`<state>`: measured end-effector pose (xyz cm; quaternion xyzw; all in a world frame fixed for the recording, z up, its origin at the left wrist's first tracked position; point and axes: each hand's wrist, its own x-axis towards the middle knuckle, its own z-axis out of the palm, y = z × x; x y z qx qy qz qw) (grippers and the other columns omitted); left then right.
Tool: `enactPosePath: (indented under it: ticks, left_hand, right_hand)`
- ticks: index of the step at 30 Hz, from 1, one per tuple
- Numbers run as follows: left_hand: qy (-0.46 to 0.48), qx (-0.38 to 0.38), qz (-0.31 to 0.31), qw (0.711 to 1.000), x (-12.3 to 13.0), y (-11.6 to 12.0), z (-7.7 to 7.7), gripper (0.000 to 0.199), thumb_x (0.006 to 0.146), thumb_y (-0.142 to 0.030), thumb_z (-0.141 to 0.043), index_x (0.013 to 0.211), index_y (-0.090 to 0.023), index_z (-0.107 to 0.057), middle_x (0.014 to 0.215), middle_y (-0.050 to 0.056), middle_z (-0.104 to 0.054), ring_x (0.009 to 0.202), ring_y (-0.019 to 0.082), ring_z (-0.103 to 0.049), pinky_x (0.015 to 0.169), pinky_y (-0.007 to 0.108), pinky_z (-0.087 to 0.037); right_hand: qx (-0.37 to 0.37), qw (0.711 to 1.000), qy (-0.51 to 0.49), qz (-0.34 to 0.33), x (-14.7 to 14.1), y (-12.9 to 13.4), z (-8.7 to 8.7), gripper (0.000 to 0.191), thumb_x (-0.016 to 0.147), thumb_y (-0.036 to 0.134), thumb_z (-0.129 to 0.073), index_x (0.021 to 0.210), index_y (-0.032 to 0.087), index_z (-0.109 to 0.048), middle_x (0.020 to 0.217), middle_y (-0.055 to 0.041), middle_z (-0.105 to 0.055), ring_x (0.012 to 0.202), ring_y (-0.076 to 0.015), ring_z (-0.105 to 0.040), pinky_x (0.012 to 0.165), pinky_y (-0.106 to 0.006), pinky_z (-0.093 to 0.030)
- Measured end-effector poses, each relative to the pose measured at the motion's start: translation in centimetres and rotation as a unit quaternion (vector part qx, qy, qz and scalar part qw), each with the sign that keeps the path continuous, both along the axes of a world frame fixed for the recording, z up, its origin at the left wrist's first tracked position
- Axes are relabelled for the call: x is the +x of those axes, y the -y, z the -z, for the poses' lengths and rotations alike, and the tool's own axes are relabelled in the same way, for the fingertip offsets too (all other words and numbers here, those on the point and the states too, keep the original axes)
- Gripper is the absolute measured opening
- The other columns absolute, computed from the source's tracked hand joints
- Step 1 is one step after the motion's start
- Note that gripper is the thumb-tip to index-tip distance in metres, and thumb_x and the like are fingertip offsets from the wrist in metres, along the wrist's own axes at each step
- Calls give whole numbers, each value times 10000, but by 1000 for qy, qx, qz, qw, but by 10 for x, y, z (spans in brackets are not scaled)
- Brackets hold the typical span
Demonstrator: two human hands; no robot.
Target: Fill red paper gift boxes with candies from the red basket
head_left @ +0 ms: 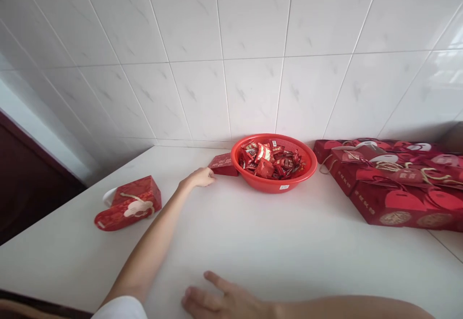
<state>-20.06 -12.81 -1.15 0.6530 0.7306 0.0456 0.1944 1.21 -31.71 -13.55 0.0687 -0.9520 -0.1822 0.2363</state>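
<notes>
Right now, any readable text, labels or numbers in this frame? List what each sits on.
None is legible.
Small red box at the left hand: pale marks, blurred.
Red basket: white sticker on the rim, too small.
Sweet wrappers: print too small.
Stacked red gift bags: gold emblems, unreadable.

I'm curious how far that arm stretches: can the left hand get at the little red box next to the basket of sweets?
Probably yes. The left hand already has its fingertips at the edge of the small red box, which lies on the white counter beside the red basket; nothing stands between them.
</notes>
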Motion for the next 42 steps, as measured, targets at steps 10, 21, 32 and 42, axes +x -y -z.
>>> enactPosePath:
  ticks: [10,21,32,42]
  left_hand:
    - [-35,112,-146,982,10,-5,34,584,912,-336,-549,1475,-221,-443,1344,206,-608,1126,356,-677,885,426,-541]
    - [92,207,-187,956,-2,-26,37,322,900,-244,-542,1154,-204,-737,1171,106,-758,1128,275,-694,964,354,-538]
    - [210,345,-193,894,-21,-26,10,235,801,-265,-604,917,-176,-788,1105,80,-788,1099,249,-708,998,328,-536]
    - [220,413,-85,880,-33,14,-33,216,760,-260,-632,906,-162,-757,1012,64,-763,919,196,-710,898,298,-574]
  right_hand:
    - [-55,998,37,-8,-7,-15,6,349,1018,500,-495,1130,262,-725,1522,-18,-538,1500,-278,-355,1179,-513,-384]
    - [-86,994,66,8,-11,-15,14,300,1056,388,-452,1125,299,-730,1573,39,-473,1539,-249,-273,1221,-534,-314]
    - [-92,995,34,1,-11,-15,20,280,1006,485,-531,1082,333,-753,1585,40,-456,1530,-277,-290,1236,-571,-243]
    - [-190,981,19,-27,-1,-12,9,236,992,455,-576,1162,428,-738,1577,-25,-465,1533,-272,-290,1233,-571,-227]
